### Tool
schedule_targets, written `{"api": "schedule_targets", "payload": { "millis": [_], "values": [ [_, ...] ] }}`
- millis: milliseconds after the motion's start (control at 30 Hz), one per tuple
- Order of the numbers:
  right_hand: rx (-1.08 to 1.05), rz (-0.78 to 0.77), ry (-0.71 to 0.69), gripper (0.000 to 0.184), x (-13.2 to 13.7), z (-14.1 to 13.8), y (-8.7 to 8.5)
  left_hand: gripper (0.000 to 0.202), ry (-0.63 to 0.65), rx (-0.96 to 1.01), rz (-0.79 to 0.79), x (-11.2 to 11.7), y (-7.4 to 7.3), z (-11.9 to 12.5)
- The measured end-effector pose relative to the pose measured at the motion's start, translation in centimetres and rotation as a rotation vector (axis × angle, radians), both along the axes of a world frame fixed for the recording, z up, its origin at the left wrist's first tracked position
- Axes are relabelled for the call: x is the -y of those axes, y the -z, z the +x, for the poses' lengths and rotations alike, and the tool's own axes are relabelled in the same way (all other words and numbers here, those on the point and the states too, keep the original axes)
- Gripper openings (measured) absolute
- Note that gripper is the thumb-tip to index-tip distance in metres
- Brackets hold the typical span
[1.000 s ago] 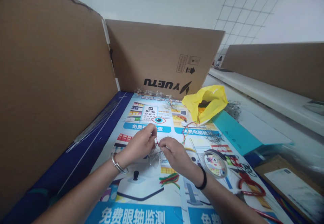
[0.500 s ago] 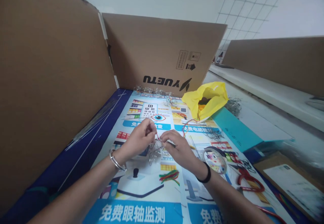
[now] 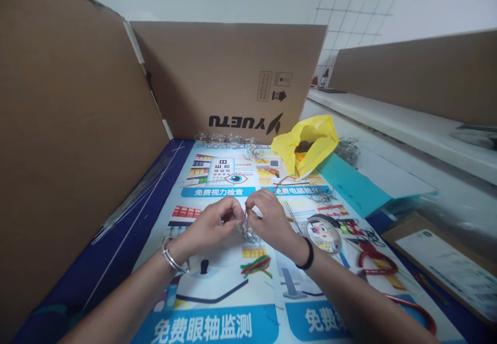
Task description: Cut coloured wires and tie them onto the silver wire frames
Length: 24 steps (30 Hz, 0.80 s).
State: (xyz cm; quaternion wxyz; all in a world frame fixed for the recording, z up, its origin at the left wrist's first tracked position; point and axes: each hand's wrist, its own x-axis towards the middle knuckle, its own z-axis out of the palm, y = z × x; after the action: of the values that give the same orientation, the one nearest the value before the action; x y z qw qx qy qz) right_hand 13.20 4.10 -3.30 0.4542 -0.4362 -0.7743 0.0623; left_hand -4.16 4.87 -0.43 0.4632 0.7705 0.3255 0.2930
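Note:
My left hand (image 3: 219,222) and my right hand (image 3: 269,225) meet above the printed mat (image 3: 217,261), both with thumb and forefinger pinched. Between their fingertips runs a short, dark reddish cord (image 3: 245,213). Just below it hangs a tangle of thin silver wire (image 3: 252,238), partly covered by my right fingers. Which fingers press on cord and which on wire is hard to make out. A small bundle of red, green and yellow cords (image 3: 256,266) lies on the mat, nearer to me than the hands.
Right of my hands lie a round clear dish (image 3: 324,234) and a red-handled tool (image 3: 378,263). Farther back are a yellow bag (image 3: 306,144), a turquoise box (image 3: 353,188) and wire tangles (image 3: 225,138). Cardboard walls (image 3: 229,74) stand behind and left. Thin rods (image 3: 128,199) lie left.
My right hand has risen and come closer to my left, which has dropped slightly. The stretched red cord now shows as a short upright piece between the fingertips. The camera view has shifted.

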Motion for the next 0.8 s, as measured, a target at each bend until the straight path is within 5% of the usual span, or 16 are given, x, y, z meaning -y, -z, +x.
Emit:
{"api": "schedule_targets", "payload": {
  "millis": [333, 800],
  "values": [
    [-0.110, -0.280, -0.134, 0.019, 0.4, 0.9, -2.0, 0.014, -0.099, 0.204, -0.224, -0.2, 0.2, 0.4],
    [-0.092, -0.286, -0.250, 0.012, 0.3, 0.1, -1.2, 0.018, -0.184, 0.238, -0.217, 0.1, 0.1, 0.6]
  ]
}}
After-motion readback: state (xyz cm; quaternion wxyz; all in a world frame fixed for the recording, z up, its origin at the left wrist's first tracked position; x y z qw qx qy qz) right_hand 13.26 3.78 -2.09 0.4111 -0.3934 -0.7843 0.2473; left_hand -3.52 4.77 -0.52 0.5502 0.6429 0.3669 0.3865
